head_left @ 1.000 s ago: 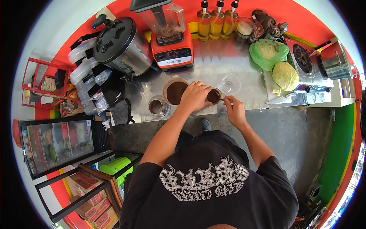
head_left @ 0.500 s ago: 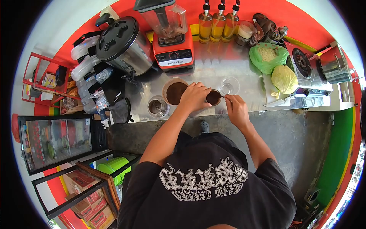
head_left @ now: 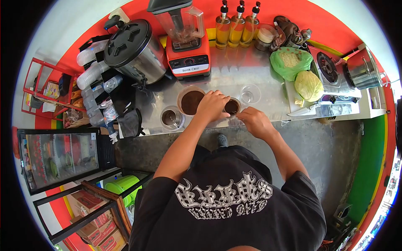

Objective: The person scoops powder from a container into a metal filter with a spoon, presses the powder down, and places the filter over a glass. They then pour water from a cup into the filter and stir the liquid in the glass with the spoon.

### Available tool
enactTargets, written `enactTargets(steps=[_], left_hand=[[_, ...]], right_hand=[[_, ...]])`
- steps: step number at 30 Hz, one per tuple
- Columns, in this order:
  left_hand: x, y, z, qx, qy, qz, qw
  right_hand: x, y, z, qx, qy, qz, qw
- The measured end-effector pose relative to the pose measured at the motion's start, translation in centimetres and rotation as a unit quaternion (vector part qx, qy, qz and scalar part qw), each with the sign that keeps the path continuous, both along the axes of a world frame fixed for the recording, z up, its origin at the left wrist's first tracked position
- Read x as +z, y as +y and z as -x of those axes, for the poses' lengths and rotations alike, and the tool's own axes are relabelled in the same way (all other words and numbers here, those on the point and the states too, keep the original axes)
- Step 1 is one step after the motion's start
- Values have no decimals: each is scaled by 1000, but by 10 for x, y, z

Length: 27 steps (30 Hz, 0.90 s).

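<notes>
My left hand (head_left: 212,107) is closed around the left side of a small cup (head_left: 239,102) holding dark brown contents. In my right hand (head_left: 256,121), a thin spoon is pinched at the near right rim of that cup; most of it is hidden by the fingers and the contents. Just left of my left hand stands a larger round container (head_left: 191,101), also with a dark brown filling. A metal cup (head_left: 171,117) sits beside it near the counter's front edge. Behind my right hand is a clear plastic cup (head_left: 250,94).
At the back of the steel counter (head_left: 268,106) stand a red blender (head_left: 189,60), a large steel urn (head_left: 142,58) and pump bottles (head_left: 237,31). To the right are a cabbage (head_left: 309,86), a green bag (head_left: 290,63), a knife (head_left: 303,110) and a gas stove (head_left: 328,69).
My right hand has moved left and slightly nearer to me along the small cup's rim, its fingers turned lower. My left hand stays on the cup. The whole view has shifted slightly.
</notes>
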<state>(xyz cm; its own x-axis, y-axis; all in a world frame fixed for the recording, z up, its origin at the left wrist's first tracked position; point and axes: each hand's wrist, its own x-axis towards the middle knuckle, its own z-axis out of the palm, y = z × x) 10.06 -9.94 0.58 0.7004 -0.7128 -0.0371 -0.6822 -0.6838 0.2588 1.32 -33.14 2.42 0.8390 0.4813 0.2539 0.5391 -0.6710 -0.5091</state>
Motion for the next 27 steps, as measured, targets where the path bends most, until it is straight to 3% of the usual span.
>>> enactTargets(steps=[7,23,27], left_hand=[[-5,3,2,8,-25,41,999],[2,2,0,2,5,9,1000],[3,2,2,7,4,7,1000]], right_hand=[[13,3,0,-96,15,-121,988],[-48,12,-7,-146,24,-156,977],[-47,10,-7,-125,-36,-135,982]])
